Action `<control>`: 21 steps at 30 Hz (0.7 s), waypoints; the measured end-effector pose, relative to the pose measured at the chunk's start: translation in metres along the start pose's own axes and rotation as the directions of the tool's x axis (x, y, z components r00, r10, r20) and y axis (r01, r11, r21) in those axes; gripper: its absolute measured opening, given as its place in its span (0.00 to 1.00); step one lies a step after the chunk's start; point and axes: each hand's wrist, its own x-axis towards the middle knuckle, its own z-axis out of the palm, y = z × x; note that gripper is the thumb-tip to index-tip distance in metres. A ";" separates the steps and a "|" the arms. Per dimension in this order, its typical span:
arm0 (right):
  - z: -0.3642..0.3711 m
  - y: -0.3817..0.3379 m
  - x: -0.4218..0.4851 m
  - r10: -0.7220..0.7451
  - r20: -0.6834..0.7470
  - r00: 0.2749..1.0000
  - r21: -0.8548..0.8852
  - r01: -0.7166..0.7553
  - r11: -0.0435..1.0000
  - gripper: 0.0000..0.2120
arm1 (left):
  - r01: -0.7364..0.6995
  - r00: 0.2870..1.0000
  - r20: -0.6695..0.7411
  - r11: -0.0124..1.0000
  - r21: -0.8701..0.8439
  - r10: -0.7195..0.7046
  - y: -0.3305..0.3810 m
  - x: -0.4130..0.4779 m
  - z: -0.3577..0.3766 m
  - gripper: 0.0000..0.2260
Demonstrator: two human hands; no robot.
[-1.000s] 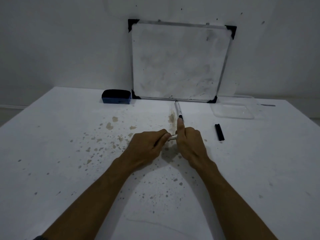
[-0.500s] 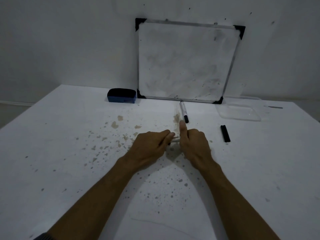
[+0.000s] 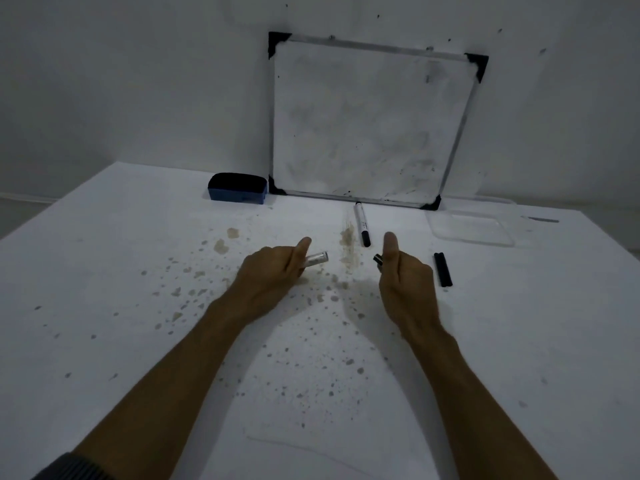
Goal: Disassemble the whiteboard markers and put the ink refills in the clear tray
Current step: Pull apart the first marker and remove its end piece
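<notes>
My left hand [image 3: 273, 271] is closed around a pale marker barrel [image 3: 317, 259], whose open end sticks out to the right. My right hand [image 3: 401, 271] grips a small black marker part [image 3: 378, 259]; only its tip shows beside the thumb. The two pieces are apart, with a gap between my hands. A whole marker [image 3: 361, 223] with a black cap lies on the table just beyond my hands. The clear tray [image 3: 471, 228] sits at the back right and looks empty. Two black pieces [image 3: 443, 270] lie side by side right of my right hand.
A small whiteboard [image 3: 370, 123] leans on the wall at the back. A blue eraser [image 3: 238, 192] rests to its left. The white table [image 3: 138, 271] is speckled with brownish stains. A thin dark object [image 3: 543, 220] lies behind the tray.
My hands were together on one marker; now they have pulled apart, the barrel in the left and the black part in the right. The view has shifted to the left.
</notes>
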 end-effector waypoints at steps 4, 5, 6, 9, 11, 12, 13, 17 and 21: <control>0.011 0.005 0.004 0.107 0.149 0.983 -0.009 -0.107 0.994 0.20 | -0.026 1.000 0.004 0.983 -0.184 0.027 0.009 -0.008 0.001 0.26; 0.012 0.007 0.005 0.119 0.158 0.980 -0.016 -0.118 0.993 0.17 | -0.050 0.999 0.002 0.977 -0.207 0.052 0.012 -0.007 0.000 0.23; 0.012 0.010 0.007 0.128 0.162 0.978 -0.038 -0.124 0.992 0.16 | -0.076 0.997 -0.001 0.975 -0.207 0.078 0.013 -0.006 0.000 0.20; 0.011 0.013 0.007 0.087 0.178 0.980 -0.099 -0.071 0.993 0.12 | -0.124 0.992 -0.007 0.973 -0.195 0.125 0.014 -0.002 0.002 0.16; 0.011 0.014 0.005 0.036 0.207 0.978 -0.130 -0.009 0.991 0.11 | -0.136 0.990 -0.007 0.966 -0.220 0.138 0.013 0.000 0.003 0.15; 0.012 0.015 0.005 0.021 0.219 0.976 -0.133 0.009 0.991 0.11 | -0.137 0.990 -0.004 0.962 -0.238 0.140 0.012 0.000 0.004 0.16; 0.013 0.015 0.005 0.012 0.224 0.974 -0.142 0.021 0.990 0.11 | -0.132 0.991 -0.001 0.956 -0.262 0.136 0.012 -0.001 0.004 0.15; 0.015 0.018 0.005 -0.018 0.253 0.967 -0.158 0.060 0.986 0.11 | -0.099 0.995 -0.010 0.932 -0.348 0.102 0.012 -0.005 0.006 0.14; 0.018 0.016 0.001 -0.057 0.228 0.972 -0.148 0.093 0.985 0.10 | -0.029 0.999 0.015 0.843 -0.536 0.044 0.016 -0.006 0.006 0.12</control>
